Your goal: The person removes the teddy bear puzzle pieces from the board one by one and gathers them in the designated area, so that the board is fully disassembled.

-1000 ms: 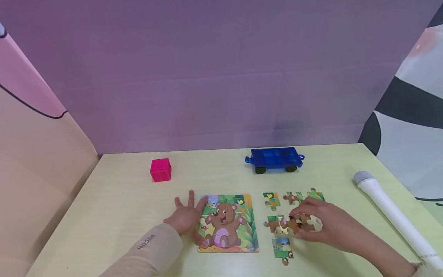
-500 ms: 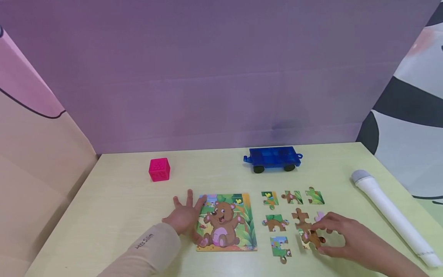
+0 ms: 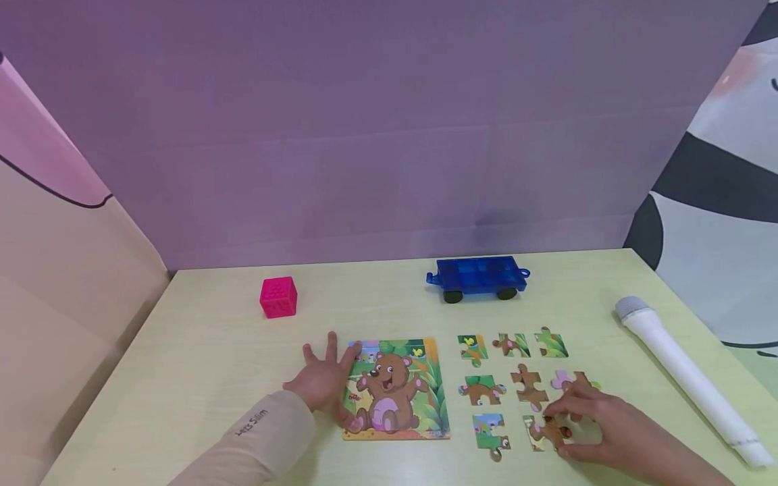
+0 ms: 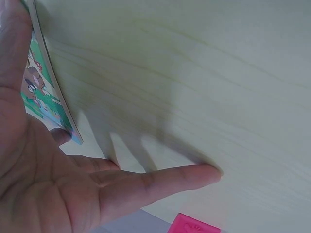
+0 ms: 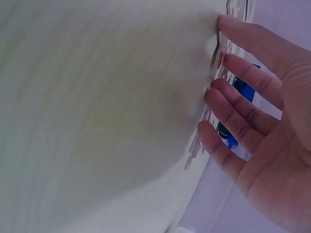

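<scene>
My left hand lies with its fingers spread at the left edge of a square bear-picture puzzle board, thumb and a finger touching its edge. In the left wrist view the board's side shows beside the thumb. To the right of the board, my right hand pinches a brown bear puzzle piece between thumb and fingertips, low at the table. The hand partly covers a pink-and-brown piece behind it. In the right wrist view the hand has its fingertips along the pieces' edges.
Several loose puzzle pieces lie in rows, among them a blue-and-green one and a brown one. A pink cube and a blue toy wagon stand at the back. A white toy microphone lies at the right.
My right hand has moved right and towards the near edge with the puzzle piece, down to the bottom row. Pieces it covered now show. The left hand stays on the board's edge.
</scene>
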`<control>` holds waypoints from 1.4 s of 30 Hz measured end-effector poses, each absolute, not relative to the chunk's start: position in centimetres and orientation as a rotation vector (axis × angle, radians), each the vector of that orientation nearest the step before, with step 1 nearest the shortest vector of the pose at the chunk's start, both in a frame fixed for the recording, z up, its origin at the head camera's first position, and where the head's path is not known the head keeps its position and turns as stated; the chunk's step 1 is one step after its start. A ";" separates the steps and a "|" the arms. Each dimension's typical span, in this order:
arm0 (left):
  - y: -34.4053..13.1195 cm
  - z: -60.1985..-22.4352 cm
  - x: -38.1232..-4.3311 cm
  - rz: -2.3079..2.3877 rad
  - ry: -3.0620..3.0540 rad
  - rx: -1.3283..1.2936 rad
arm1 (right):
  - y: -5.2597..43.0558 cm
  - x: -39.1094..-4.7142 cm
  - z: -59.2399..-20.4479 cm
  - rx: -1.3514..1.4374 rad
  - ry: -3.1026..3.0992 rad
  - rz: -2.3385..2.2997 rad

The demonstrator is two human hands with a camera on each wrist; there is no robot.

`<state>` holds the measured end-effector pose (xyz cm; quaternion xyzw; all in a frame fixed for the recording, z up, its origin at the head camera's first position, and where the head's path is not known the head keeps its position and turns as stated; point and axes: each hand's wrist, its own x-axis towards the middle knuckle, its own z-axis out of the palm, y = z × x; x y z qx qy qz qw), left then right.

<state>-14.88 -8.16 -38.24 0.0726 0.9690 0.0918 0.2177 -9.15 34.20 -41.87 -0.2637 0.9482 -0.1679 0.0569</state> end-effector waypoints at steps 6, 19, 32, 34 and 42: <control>-8.3 -38.4 -14.9 0.233 2.701 0.201 | 34.0 -9.3 -41.6 -0.772 2.852 -0.483; -8.6 -38.2 -14.9 0.247 2.695 0.187 | 29.5 -10.3 -39.2 -0.836 2.923 -0.765; -8.4 -38.2 -14.8 0.266 2.687 0.197 | 22.3 -11.7 -37.7 -0.663 2.791 -0.905; -8.4 -38.3 -14.8 0.267 2.686 0.195 | 21.3 -11.8 -37.7 -0.697 2.769 -0.927; -8.3 -38.2 -14.9 0.276 2.691 0.187 | 16.8 -12.0 -37.7 -0.742 2.746 -0.920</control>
